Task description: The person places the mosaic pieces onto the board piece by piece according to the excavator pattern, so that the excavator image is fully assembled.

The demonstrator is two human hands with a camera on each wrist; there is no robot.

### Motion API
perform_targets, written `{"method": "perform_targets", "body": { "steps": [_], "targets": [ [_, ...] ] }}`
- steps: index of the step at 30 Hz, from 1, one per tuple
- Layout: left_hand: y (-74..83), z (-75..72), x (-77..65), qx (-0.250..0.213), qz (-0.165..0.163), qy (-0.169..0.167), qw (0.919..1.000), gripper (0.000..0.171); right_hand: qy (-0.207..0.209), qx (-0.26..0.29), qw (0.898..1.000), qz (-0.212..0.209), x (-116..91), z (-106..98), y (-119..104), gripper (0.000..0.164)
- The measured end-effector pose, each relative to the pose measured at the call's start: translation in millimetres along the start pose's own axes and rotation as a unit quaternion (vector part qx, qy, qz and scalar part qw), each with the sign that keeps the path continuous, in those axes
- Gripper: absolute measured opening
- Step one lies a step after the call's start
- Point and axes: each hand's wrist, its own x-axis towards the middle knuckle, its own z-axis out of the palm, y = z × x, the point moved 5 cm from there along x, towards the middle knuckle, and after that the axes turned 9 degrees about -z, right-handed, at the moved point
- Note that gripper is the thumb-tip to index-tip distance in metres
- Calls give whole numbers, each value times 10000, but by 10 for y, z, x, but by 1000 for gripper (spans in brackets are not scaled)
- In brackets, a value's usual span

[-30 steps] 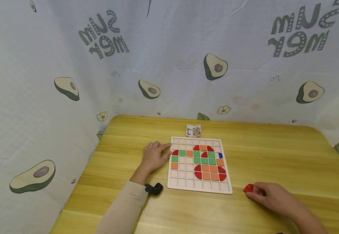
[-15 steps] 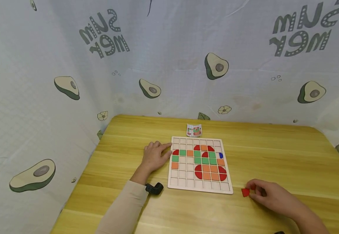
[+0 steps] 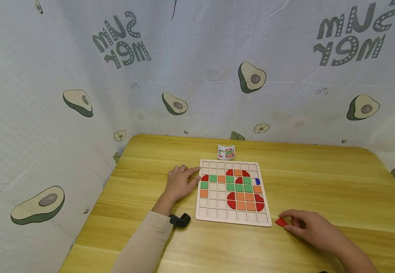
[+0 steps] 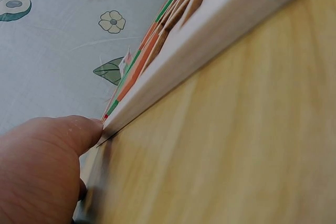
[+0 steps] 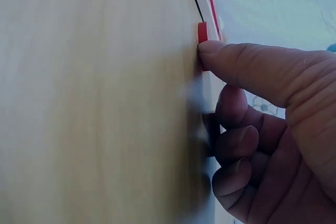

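Between the thumb and index finger of my right hand is a red quarter-round tile, pinched beside the board's near right corner. From the right wrist the same red tile shows edge-on, close to the tabletop. My left hand rests at the left edge of a pale wooden grid board, index finger and thumb extended against its side. Green and orange squares and red rounded pieces fill part of the grid. One small blue piece lies in a right-hand cell.
Behind the board stands a small curled pattern card with a similar coloured grid. The wood-grain table ends at a white curtain printed with avocados. A black camera mount sits at the left wrist.
My right hand has shifted slightly left toward the board, and the red tile in its fingers has turned. The left hand and the board stay in place.
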Motion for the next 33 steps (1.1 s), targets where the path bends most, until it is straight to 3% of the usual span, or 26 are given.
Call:
{"method": "perform_targets", "body": {
  "steps": [9, 16, 23, 33],
  "targets": [
    [5, -11, -1, 29, 10, -28, 10000, 42, 196, -149, 9996, -163, 33, -4, -110, 16],
    [9, -26, -3, 48, 19, -22, 10000, 42, 393, -217, 9985, -314, 175, -45, -328, 19],
    [9, -27, -1, 23, 6, -55, 10000, 42, 208, -235, 9989, -353, 437, 46, -562, 18],
    [12, -29, -2, 20, -7, -70, 10000, 43, -3, -344, 9941, -1033, 963, 391, -1111, 19]
  ]
}}
